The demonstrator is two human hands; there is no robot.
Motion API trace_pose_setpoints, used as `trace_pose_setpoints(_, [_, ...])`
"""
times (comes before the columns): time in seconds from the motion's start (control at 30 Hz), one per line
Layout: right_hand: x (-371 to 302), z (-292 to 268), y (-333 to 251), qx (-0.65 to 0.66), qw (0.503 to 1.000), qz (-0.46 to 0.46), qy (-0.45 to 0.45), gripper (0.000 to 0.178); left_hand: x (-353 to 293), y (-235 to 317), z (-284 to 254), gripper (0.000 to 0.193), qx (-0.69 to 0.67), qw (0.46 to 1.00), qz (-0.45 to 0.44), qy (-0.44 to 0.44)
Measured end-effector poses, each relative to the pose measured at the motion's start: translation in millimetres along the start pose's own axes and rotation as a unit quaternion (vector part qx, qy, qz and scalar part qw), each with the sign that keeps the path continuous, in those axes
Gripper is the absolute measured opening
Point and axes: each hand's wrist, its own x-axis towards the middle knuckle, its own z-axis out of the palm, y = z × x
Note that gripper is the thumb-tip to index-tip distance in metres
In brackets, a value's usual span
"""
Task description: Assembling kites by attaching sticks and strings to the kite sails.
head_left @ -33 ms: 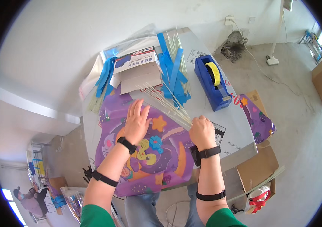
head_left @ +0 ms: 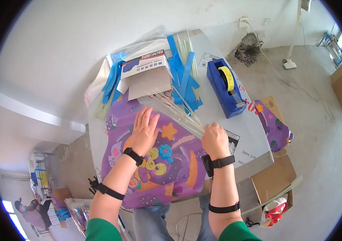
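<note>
My left hand point(head_left: 145, 131) rests flat on a purple printed sheet point(head_left: 187, 156), its fingers stretched out. The sheet shows a yellow cartoon figure, orange stars and a moon, and it spreads across the near part of the table. Closed in a fist, my right hand point(head_left: 215, 140) grips the near end of a bundle of thin pale sticks point(head_left: 179, 112). The sticks fan out toward the far left, over the sheet's edge and the white table cover point(head_left: 215, 116). Their gripped ends are hidden in my fist.
Behind the sticks lie an opened carton point(head_left: 149, 68), blue strips point(head_left: 187, 80) and more pale sticks point(head_left: 193, 60). A blue tape dispenser point(head_left: 223, 98) stands at the right. Another purple printed piece point(head_left: 273, 126) and a cardboard box point(head_left: 273, 180) are beyond the right edge. A person point(head_left: 34, 213) is far left.
</note>
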Motion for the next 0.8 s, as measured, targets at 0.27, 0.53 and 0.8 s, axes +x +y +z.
trace_pose_setpoints(0.27, [-3.3, -3.0, -10.4, 0.003, 1.0, 0.015, -0.02, 0.008, 7.0, 0.4, 9.8, 0.042, -0.08, 0.996, 0.001, -0.028])
trace_pose_setpoints(0.53, [0.1, -1.1, -16.1, -0.04, 0.996, 0.023, -0.075, 0.009, 40.6, -5.0, 21.8, 0.04, -0.086, 0.995, 0.054, -0.01])
trace_pose_setpoints(0.8, [-0.8, -4.5, -20.6, -0.021, 0.997, 0.032, -0.073, 0.007, 49.7, 12.6, 33.1, 0.028, -0.045, 0.987, 0.154, 0.004])
